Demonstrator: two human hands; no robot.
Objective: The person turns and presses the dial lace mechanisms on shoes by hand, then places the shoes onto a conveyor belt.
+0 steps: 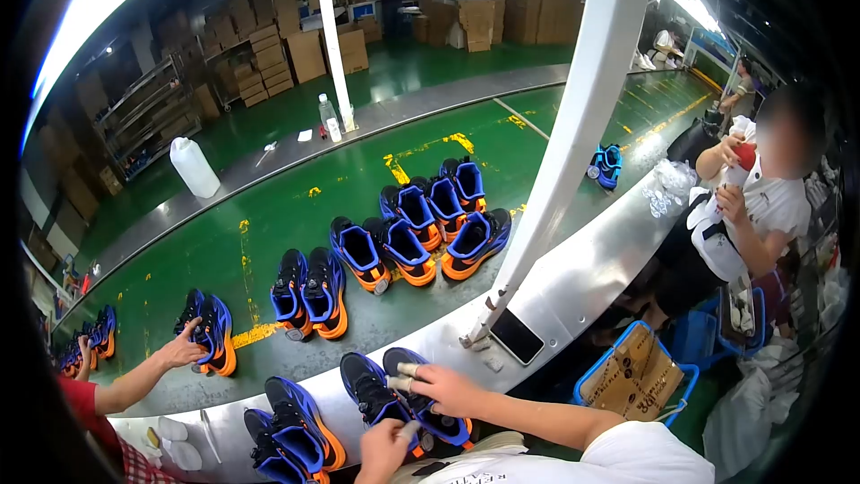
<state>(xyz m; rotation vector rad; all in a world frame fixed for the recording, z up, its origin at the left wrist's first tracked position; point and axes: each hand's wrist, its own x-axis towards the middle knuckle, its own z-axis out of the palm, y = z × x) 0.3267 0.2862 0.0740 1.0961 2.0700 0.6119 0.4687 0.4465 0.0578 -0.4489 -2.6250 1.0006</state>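
On ledge (587,291) | black, blue, orange shoes (364,380) | right hand (443,389): fingers apart | left hand (383,450): unclear

The white shirt (627,455) at the near edge carries 2 lines of dark capitals, partly cut off; the lower seems to start "SAT". Dark print on the cardboard (634,371) in the blue basket (587,388), near right, is too unclear to read.

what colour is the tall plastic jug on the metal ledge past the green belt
White; it shows in the head view, the jug.
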